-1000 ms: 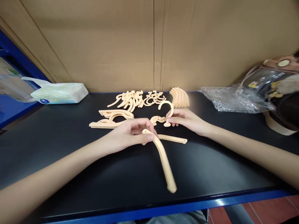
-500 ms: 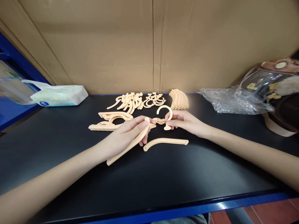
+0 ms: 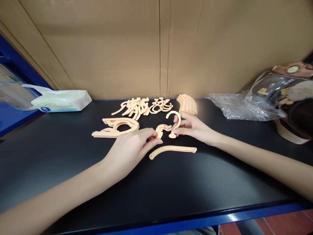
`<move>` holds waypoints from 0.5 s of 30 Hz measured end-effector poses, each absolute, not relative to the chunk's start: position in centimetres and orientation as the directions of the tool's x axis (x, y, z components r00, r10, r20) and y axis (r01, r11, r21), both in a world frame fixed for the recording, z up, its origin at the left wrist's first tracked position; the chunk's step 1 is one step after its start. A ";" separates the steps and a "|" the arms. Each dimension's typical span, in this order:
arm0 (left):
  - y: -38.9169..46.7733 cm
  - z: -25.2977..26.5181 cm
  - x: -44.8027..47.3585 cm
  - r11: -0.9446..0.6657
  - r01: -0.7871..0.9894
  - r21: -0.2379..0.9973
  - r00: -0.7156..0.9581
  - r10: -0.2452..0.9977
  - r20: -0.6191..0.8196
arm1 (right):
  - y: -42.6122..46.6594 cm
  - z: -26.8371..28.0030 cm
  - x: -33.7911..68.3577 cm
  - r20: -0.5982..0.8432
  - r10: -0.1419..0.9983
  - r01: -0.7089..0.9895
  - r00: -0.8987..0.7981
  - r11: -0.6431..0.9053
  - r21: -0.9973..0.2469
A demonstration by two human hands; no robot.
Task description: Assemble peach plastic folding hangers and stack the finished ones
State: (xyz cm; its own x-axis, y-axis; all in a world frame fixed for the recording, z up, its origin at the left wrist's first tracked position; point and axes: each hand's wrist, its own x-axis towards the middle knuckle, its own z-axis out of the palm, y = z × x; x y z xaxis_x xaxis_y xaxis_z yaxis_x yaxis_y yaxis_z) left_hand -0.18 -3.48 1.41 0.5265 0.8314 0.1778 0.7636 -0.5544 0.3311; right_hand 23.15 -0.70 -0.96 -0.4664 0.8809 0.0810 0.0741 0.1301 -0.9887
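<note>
My left hand (image 3: 134, 148) is closed in a pinch on a light peach hanger arm (image 3: 159, 135). Only its rounded end shows past the fingertips; the rest is hidden by the hand. In my right hand (image 3: 190, 125) a hanger hook (image 3: 180, 119) of the same colour is held upright, its curve on top and its flat round foot low over the table. Just behind, between both hands, lies a small curved piece (image 3: 164, 127). Nearer to me a loose curved hanger arm (image 3: 173, 149) rests on the black table (image 3: 171, 189).
Folded hangers (image 3: 114, 132) lie left of centre. Behind are piles of curved arms (image 3: 137, 107), hooks (image 3: 161, 105) and stacked arms (image 3: 187, 104). A tissue pack (image 3: 63, 100) is at left; a clear plastic bag (image 3: 246, 106) and a bottle (image 3: 274, 81) stand right.
My left hand has turned, so the long hanger arm that stuck out below it no longer shows. The hook in my right hand has tilted and shifted slightly.
</note>
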 end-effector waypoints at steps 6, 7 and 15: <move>-3.7 1.2 0.5 -0.581 0.769 0.266 0.572 0.812 0.118 | -0.7 -0.6 23.1 0.058 0.875 0.085 -0.480 0.112 -0.990; -3.7 0.9 0.6 -0.601 0.752 0.271 0.593 0.796 0.120 | -0.6 -0.5 23.1 0.047 0.872 0.090 -0.488 0.104 -0.990; -3.0 -0.2 0.6 -0.738 0.592 0.325 0.716 0.666 0.210 | -0.2 -0.5 23.6 0.051 0.876 0.016 -0.479 0.066 -0.998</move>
State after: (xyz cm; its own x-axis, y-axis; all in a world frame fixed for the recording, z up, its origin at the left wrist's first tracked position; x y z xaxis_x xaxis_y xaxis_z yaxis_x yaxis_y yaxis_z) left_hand 0.64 -3.03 -0.18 0.7156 0.6663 0.2096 0.5918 -0.7377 0.3248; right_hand 23.56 -0.24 -0.50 -0.4788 0.8764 0.0507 0.0157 0.0663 -0.9977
